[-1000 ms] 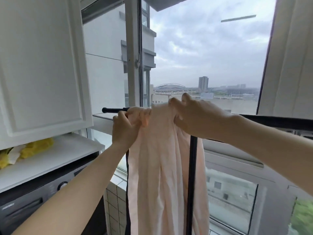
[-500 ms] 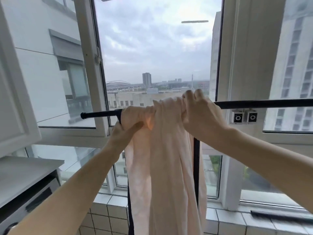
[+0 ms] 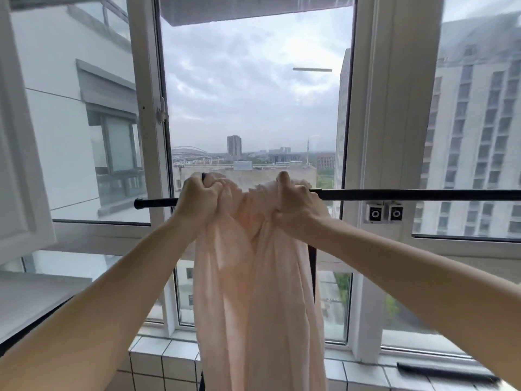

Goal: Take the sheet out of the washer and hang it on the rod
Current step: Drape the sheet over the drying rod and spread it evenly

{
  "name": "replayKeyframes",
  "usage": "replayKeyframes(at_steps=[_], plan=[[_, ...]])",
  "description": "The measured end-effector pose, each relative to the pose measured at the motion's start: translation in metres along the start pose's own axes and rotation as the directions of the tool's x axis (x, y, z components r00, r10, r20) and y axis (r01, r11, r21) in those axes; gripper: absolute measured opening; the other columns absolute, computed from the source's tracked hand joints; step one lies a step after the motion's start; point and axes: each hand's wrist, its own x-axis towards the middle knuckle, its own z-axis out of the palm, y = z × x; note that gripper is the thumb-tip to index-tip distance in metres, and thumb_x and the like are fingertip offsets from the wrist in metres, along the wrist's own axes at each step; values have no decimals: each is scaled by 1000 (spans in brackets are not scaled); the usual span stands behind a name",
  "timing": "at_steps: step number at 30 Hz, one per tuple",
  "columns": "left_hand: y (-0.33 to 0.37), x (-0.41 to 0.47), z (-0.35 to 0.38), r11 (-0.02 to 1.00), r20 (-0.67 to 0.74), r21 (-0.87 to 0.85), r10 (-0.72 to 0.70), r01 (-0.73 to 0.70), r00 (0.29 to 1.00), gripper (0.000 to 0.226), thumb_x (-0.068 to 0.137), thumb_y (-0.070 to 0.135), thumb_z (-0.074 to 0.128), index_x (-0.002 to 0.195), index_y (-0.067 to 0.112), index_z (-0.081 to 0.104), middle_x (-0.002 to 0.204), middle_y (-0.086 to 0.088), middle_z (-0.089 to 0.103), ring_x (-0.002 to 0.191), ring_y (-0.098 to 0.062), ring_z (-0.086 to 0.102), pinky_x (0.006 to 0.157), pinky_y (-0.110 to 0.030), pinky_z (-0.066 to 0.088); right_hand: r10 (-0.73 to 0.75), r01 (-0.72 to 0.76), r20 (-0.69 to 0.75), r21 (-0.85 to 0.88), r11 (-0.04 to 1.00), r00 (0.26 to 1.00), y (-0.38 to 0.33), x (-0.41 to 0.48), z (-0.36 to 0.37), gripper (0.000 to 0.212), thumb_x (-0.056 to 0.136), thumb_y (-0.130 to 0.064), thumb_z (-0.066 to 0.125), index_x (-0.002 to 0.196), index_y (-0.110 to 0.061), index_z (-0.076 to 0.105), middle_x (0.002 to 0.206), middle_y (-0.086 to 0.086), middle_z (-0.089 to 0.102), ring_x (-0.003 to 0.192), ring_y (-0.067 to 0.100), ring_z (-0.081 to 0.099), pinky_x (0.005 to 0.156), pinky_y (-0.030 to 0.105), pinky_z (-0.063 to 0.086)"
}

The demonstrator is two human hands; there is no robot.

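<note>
Across rod [image 3: 408, 194], running L–R: sheet [image 3: 259, 292] bunched mid-span; left hand [image 3: 198, 200], right hand [image 3: 296, 206] both gripped folds, equally near.

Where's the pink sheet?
In the head view's middle, the pale pink fabric sheet hangs bunched over the thin black rod, gripped by the left hand and right hand.

I judge this a home laundry balcony, high up: sheet [image 3: 253, 292] draped over a drying rod [image 3: 423, 194] and gripped by my left hand [image 3: 197, 201] and right hand [image 3: 296, 207]. Tiled sill [image 3: 169, 359] lies below them, white cabinet door [image 3: 19, 165] left of the left hand, tower blocks [image 3: 473, 122] beyond.
</note>
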Motion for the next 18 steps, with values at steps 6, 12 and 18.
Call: replayKeyframes(at_steps=[6, 12, 18], plan=[[-5, 31, -9, 959, -61, 257, 140, -120, 988, 13, 97, 16, 50, 95, 5, 55, 77, -4, 56, 80, -28, 56, 69, -34, 43, -101, 107, -214, 15, 994, 972, 22, 23, -34, 15, 88, -1, 58, 98, -8, 51, 77, 6, 60, 75, 28, 62, 65, 38, 54], [-18, 30, -28, 951, -115, 310, 55, -17, 992, 23, 96, 20, 52, 96, -1, 61, 90, -20, 65, 91, -36, 59, 76, -37, 46, 101, -129, -90, -400, 907, 991, 56, 25, -72, 17, 95, -12, 44, 111, -7, 50, 88, 8, 57, 86, 30, 61, 66, 31, 40], [-34, 11, -30, 960, -1, 271, -72, 70, 997, 49, 99, 35, 47, 58, 9, 45, 53, -5, 41, 51, -21, 40, 51, -30, 32, -40, 45, 19, -490, 871, 999, 30, 24, -62, 17, 91, -25, 53, 94, -9, 54, 95, 7, 46, 97, 29, 53, 74, 35, 46]])
